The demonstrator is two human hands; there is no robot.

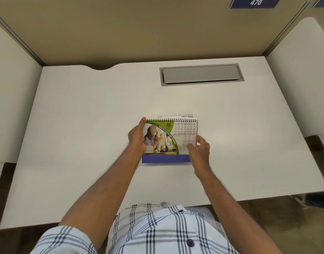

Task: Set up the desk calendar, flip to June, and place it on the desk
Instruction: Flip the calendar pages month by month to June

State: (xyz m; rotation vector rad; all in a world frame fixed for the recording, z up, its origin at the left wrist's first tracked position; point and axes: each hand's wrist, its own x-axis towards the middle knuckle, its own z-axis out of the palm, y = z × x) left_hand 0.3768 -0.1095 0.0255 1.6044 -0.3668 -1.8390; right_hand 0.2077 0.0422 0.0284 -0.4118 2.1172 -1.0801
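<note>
A spiral-bound desk calendar (171, 132) stands propped on its blue base in the middle of the white desk (84, 125). The facing page reads FEB, with a green band, a photo and a date grid. A flipped page marked FEBRUARY shows behind the spiral. My left hand (137, 136) grips the calendar's left edge, thumb up near the spiral. My right hand (198, 147) pinches the lower right corner of the front page, which looks blurred and slightly lifted.
A grey cable hatch (201, 75) is set into the desk at the back right. Beige partition walls (139, 30) close the back, white side panels (9, 98) flank the desk. A blue tag reading 476 (255, 2) hangs at top right.
</note>
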